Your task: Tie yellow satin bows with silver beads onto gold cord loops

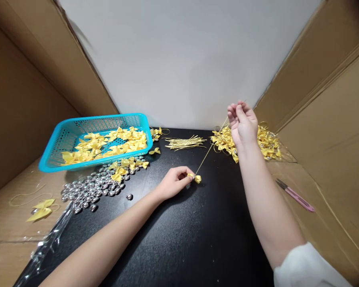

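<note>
My left hand (178, 181) rests low over the black table, thumb and fingers pinched on a small yellow bow (198, 179) with a silver bead at its middle. From the bow a thin gold cord (206, 156) runs taut up and to the right. Its upper end is between the thumb and fingers of my right hand (242, 119), raised palm-up above a pile of yellow bows (269, 142). Straight gold cords (185, 142) lie in a bundle at the back middle.
A blue basket (44, 159) of yellow bows stands at the left, with silver beads (89, 189) before it. Pink-handled snips (297, 197) lie at the right. Cardboard walls (326, 79) flank both sides. A loose bow (42, 209) lies at the far left.
</note>
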Demonstrator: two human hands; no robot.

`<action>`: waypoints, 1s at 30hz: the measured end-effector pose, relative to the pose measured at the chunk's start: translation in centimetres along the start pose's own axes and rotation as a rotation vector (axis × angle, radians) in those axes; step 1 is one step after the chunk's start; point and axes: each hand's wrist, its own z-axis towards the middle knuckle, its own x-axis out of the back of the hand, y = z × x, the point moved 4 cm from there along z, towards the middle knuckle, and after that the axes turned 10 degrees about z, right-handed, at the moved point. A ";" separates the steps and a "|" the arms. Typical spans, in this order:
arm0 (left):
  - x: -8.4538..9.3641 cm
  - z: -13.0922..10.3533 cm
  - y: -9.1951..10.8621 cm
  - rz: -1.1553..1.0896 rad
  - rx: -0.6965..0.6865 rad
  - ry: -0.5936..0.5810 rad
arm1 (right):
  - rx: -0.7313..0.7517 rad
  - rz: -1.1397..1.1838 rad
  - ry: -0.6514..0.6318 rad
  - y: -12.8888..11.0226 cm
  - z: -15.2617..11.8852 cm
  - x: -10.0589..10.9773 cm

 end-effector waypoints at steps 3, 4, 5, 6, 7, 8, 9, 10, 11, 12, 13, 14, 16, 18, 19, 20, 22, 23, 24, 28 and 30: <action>-0.7 -0.1 -0.5 -0.382 0.136 0.003 | 0.010 -0.004 0.048 0.8 0.2 2.0; -0.8 -0.1 -0.7 -0.522 0.195 0.029 | -0.001 -0.005 0.064 1.2 0.3 2.7; -0.8 -0.1 -0.9 -0.630 0.246 0.061 | -0.019 -0.006 0.082 1.7 0.5 3.3; -0.7 -0.1 -1.0 -0.693 0.278 0.089 | -0.042 -0.009 0.099 2.1 0.7 3.9; -0.6 -0.1 -1.0 -0.731 0.296 0.108 | -0.064 -0.012 0.114 2.6 0.9 4.5; -0.5 -0.1 -1.0 -0.753 0.302 0.116 | -0.082 -0.015 0.125 3.0 1.0 5.0; -0.4 -0.1 -1.0 -0.766 0.301 0.118 | -0.096 -0.018 0.131 3.4 1.2 5.3; -0.3 -0.1 -1.0 -0.774 0.297 0.116 | -0.105 -0.022 0.133 3.8 1.3 5.7; -0.2 -0.1 -1.0 -0.781 0.291 0.108 | -0.111 -0.027 0.134 4.0 1.3 6.0; -0.2 -0.2 -1.0 -0.787 0.285 0.093 | -0.115 -0.032 0.134 4.3 1.4 6.2; -0.2 -0.2 -1.1 -0.792 0.279 0.072 | -0.120 -0.037 0.134 4.5 1.4 6.4; -0.3 -0.2 -1.1 -0.796 0.273 0.048 | -0.125 -0.041 0.136 4.7 1.4 6.6; -0.4 -0.3 -1.2 -0.803 0.262 0.010 | -0.135 -0.046 0.144 5.0 1.3 7.1; -0.4 -0.3 -1.3 -0.812 0.253 -0.011 | -0.141 -0.047 0.155 5.2 1.3 7.4; -0.5 -0.3 -1.2 -0.817 0.250 -0.016 | -0.144 -0.046 0.162 5.3 1.4 7.6; -0.5 -0.4 -1.2 -0.819 0.249 -0.024 | -0.146 -0.045 0.170 5.4 1.4 7.8; -0.6 -0.4 -1.1 -0.818 0.251 -0.046 | -0.148 -0.042 0.183 5.4 1.5 8.0; -0.6 -0.5 -1.1 -0.811 0.249 -0.057 | -0.148 -0.041 0.189 5.4 1.6 8.1; -0.7 -0.5 -1.1 -0.801 0.246 -0.067 | -0.148 -0.041 0.193 5.4 1.7 8.2; -0.8 -0.6 -1.3 -0.744 0.237 -0.088 | -0.150 -0.041 0.202 5.2 1.9 8.5; -0.9 -0.6 -1.4 -0.741 0.240 -0.095 | -0.153 -0.043 0.202 5.2 2.0 8.6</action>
